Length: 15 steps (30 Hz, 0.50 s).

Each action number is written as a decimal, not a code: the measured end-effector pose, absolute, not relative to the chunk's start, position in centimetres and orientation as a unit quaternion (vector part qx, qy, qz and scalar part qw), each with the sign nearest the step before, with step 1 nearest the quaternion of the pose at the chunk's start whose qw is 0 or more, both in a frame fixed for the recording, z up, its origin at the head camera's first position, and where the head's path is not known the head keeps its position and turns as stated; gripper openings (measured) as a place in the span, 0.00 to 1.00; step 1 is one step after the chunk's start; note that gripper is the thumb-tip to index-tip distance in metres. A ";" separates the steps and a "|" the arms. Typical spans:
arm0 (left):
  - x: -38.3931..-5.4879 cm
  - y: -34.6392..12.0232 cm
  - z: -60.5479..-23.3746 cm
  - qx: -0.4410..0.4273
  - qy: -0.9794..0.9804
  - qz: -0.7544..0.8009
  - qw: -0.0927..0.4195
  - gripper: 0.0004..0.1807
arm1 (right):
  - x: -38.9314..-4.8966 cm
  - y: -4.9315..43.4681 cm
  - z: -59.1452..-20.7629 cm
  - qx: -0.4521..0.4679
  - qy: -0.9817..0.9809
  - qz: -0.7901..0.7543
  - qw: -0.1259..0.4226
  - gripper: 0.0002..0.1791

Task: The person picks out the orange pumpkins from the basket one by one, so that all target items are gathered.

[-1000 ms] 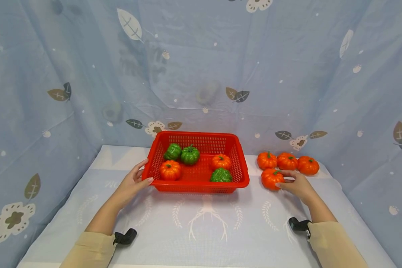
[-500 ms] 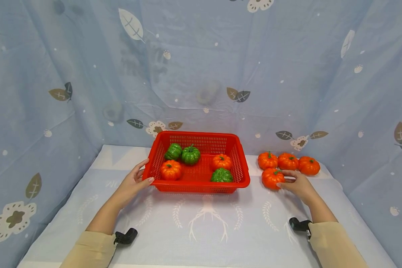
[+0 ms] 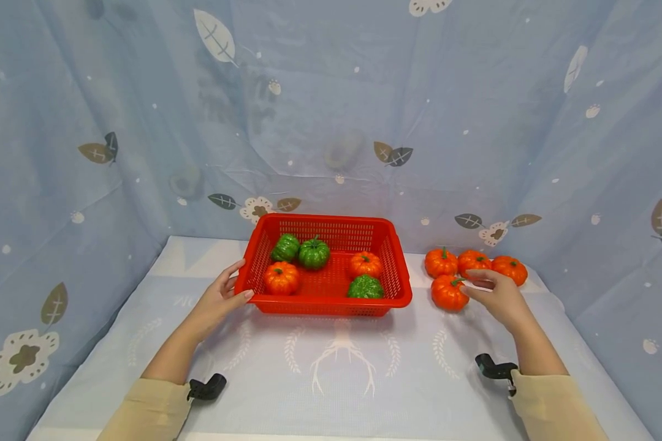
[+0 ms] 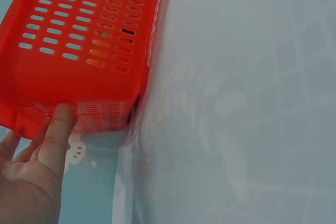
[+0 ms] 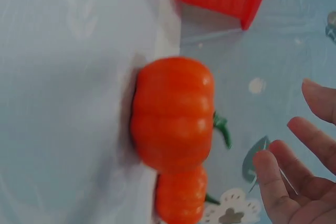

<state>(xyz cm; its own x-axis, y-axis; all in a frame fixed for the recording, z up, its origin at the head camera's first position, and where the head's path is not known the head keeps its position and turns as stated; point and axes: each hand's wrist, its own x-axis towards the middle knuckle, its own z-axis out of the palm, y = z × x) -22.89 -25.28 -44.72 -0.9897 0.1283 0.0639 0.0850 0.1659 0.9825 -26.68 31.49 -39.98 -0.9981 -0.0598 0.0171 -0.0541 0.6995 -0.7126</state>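
Note:
At the left end of a red plastic basket (image 3: 331, 303), my left hand (image 3: 215, 304) touches the rim and end wall with nearly straight fingers, as the left wrist view also shows on the basket (image 4: 79, 85). My right hand (image 3: 499, 301) hovers just right of and above the front orange toy pumpkin (image 3: 448, 296), holding nothing. In the right wrist view that pumpkin (image 5: 173, 111) stands on the table with its green stem showing, and the spread fingers (image 5: 270, 177) are apart from it.
Behind the front pumpkin, several orange pumpkins stand in a row, one (image 3: 440, 263) nearest the basket. Inside the basket are orange pumpkins (image 3: 281, 278) and green ones (image 3: 314, 253). A patterned blue cloth (image 3: 331, 122) hangs behind the table (image 3: 254, 380).
My right hand has let go of the front pumpkin and lifted slightly up and away to the right. That pumpkin stays in place. The left hand and basket have not moved.

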 end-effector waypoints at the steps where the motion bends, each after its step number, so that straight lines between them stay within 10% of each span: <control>1: -22.9 -25.3 -44.7 0.070 0.764 0.641 0.018 0.44 | -26.6 31.1 -39.8 -0.031 0.921 -0.388 0.001 0.35; 15: -22.9 -25.3 -44.8 0.075 0.764 0.641 0.015 0.45 | -28.1 23.3 -37.3 -0.116 0.901 -0.415 -0.042 0.28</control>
<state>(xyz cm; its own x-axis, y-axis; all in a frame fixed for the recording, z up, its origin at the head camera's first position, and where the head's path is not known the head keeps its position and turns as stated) -22.90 -25.34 -44.84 -0.9885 0.1327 0.0732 0.0952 0.1681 0.9812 -28.12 23.28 -37.29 -0.9696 -0.1744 0.1717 -0.2439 0.6282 -0.7388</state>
